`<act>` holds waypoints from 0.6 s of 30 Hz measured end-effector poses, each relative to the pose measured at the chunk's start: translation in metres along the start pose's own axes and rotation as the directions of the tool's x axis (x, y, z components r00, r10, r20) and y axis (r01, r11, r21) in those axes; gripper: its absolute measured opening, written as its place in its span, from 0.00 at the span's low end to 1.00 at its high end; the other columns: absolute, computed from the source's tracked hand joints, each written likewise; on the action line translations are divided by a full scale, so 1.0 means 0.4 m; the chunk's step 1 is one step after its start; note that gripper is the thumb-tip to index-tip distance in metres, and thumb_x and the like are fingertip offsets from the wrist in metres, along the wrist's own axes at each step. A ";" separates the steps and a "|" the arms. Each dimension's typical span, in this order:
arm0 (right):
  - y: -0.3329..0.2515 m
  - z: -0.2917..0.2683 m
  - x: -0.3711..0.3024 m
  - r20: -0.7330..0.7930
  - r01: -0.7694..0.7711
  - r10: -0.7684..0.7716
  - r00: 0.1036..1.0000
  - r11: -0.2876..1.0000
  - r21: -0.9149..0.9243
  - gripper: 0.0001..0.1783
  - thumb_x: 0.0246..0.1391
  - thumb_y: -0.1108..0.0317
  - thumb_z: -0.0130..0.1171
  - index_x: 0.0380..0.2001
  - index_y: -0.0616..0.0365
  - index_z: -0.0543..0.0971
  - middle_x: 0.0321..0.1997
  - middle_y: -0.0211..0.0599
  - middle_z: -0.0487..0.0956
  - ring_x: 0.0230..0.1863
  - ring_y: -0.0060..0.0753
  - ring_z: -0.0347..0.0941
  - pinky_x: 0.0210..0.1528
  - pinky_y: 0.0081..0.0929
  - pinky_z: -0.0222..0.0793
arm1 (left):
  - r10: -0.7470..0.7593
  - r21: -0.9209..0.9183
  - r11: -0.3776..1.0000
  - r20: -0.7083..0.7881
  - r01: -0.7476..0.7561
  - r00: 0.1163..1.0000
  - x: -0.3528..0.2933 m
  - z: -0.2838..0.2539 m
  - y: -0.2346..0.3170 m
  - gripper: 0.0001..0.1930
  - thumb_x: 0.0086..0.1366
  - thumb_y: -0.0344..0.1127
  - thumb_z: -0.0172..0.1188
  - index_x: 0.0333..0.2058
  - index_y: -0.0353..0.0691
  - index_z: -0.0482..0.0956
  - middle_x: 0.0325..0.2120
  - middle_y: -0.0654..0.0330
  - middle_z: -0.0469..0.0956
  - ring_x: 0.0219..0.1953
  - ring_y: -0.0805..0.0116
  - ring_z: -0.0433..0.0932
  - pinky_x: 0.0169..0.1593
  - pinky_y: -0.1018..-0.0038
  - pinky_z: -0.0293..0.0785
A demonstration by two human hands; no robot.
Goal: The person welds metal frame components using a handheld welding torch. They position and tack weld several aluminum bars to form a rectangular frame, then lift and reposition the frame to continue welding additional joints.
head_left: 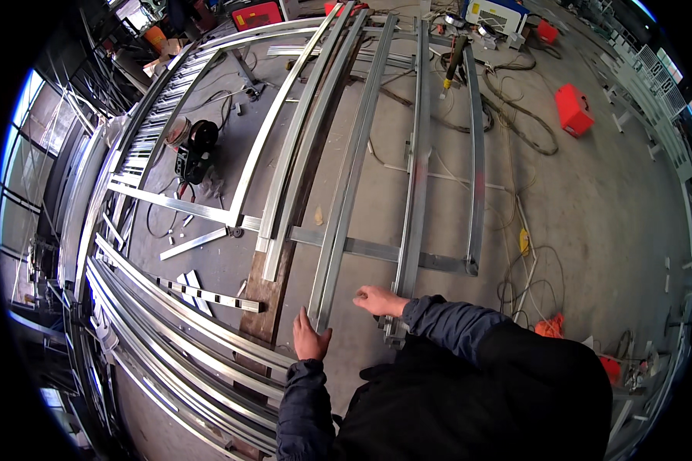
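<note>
A pair of long silver metal profiles [351, 173] lies lengthwise across the metal frame [369, 247]. At their near end is my left hand [310, 336], fingers stretched forward and apart from the thumb, seemingly touching the end. To its right, my right hand [380, 301] hovers with loosely bent fingers and nothing visible in them. Just beside and partly under that wrist runs another long rail [414, 223], with a clamp-like metal fitting [394, 332] at its near end. My right sleeve hides part of this fitting.
Several shiny metal tubes [184, 338] are stacked at the lower left. A dark wooden beam [263, 303] lies beneath the profiles. A black machine [196, 154] stands on the floor inside the frame. Red cases [574, 110] and cables [530, 138] lie to the right.
</note>
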State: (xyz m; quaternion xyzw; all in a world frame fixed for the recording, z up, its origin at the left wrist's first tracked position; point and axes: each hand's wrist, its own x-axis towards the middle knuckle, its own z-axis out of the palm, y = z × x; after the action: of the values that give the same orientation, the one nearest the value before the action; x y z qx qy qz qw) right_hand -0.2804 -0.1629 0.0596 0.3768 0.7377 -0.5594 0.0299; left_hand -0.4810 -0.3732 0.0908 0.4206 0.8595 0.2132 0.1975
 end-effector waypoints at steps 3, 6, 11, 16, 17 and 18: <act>-0.010 0.004 -0.013 0.029 0.005 -0.006 1.000 0.999 0.042 0.33 0.68 0.45 0.62 0.60 0.65 0.82 0.54 0.54 0.88 0.57 0.56 0.84 0.60 0.44 0.78 | -0.147 -0.022 0.989 0.064 0.148 0.987 0.047 0.056 -0.030 0.55 0.56 0.44 0.79 0.76 0.34 0.59 0.67 0.36 0.71 0.68 0.36 0.72 0.70 0.51 0.72; -0.020 -0.051 -0.043 0.000 0.048 -0.048 0.999 0.998 0.026 0.29 0.70 0.49 0.62 0.60 0.65 0.82 0.52 0.52 0.89 0.52 0.49 0.87 0.56 0.41 0.80 | -0.206 -0.063 0.973 0.193 0.222 0.959 0.054 0.077 -0.064 0.49 0.62 0.49 0.76 0.75 0.33 0.63 0.62 0.36 0.77 0.60 0.36 0.78 0.66 0.52 0.75; 0.002 -0.153 -0.023 -0.108 0.085 -0.080 0.991 0.996 0.041 0.25 0.71 0.53 0.61 0.58 0.63 0.84 0.51 0.51 0.89 0.52 0.51 0.86 0.55 0.41 0.80 | -0.242 0.163 0.956 -0.041 0.246 0.969 0.135 0.033 -0.061 0.37 0.68 0.52 0.70 0.68 0.34 0.75 0.60 0.42 0.79 0.57 0.40 0.80 0.61 0.51 0.77; -0.049 -0.206 -0.035 -0.148 0.109 -0.102 0.984 0.993 0.036 0.23 0.71 0.54 0.61 0.57 0.61 0.84 0.49 0.51 0.88 0.51 0.52 0.86 0.55 0.42 0.80 | -0.069 0.270 0.952 -0.270 0.145 0.960 0.370 -0.052 -0.081 0.43 0.61 0.48 0.74 0.72 0.39 0.71 0.61 0.44 0.75 0.63 0.42 0.73 0.65 0.50 0.71; -0.050 -0.202 -0.043 -0.158 0.128 -0.121 0.980 0.991 0.031 0.23 0.71 0.55 0.62 0.57 0.62 0.83 0.48 0.51 0.87 0.50 0.52 0.86 0.54 0.42 0.80 | -0.043 0.317 0.940 -0.268 0.131 0.962 0.425 -0.063 -0.091 0.47 0.59 0.47 0.75 0.74 0.37 0.67 0.64 0.44 0.74 0.66 0.41 0.72 0.68 0.50 0.70; -0.059 -0.201 -0.053 -0.129 0.125 -0.116 0.985 0.990 0.070 0.23 0.71 0.55 0.62 0.57 0.62 0.83 0.48 0.52 0.87 0.50 0.52 0.86 0.53 0.41 0.81 | -0.061 0.329 0.931 -0.285 0.157 0.957 0.472 -0.065 -0.117 0.48 0.59 0.47 0.75 0.74 0.35 0.66 0.65 0.43 0.73 0.67 0.41 0.71 0.70 0.50 0.69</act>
State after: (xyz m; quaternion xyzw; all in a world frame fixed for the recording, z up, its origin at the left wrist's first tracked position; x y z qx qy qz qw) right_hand -0.2488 -0.1080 0.1186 0.3665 0.7371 -0.5640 -0.0648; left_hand -0.6317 -0.2521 0.0570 0.3671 0.9245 0.1018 0.0127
